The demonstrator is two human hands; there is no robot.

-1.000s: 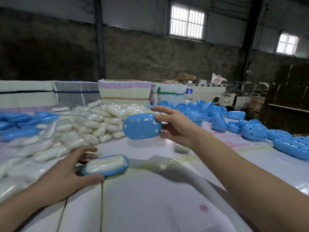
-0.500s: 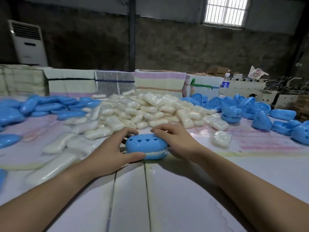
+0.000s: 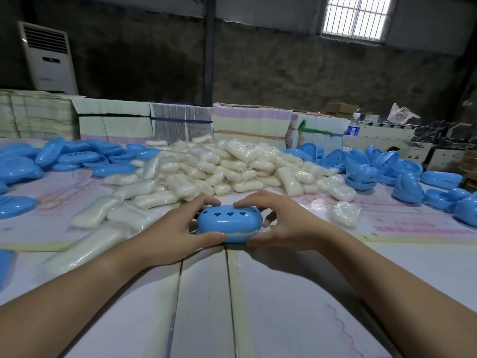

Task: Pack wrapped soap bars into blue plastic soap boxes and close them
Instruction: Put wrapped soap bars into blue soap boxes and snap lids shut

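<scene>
Soap box (image 3: 230, 223) btwn left hand (image 3: 173, 232), right hand (image 3: 283, 223); both gripping.

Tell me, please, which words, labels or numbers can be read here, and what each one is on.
None can be read.
Pink print on the table sheet: blurred.
Water bottle blue label: too small.
Air conditioner panel mark: too small.
Soap box: only heart-shaped holes, no words.

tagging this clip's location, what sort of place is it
Most likely a small packing workshop or warehouse: a heap of wrapped soap bars on the table, loose blue box halves beside it, and strapped stacks of flat cartons against a bare wall.
</scene>
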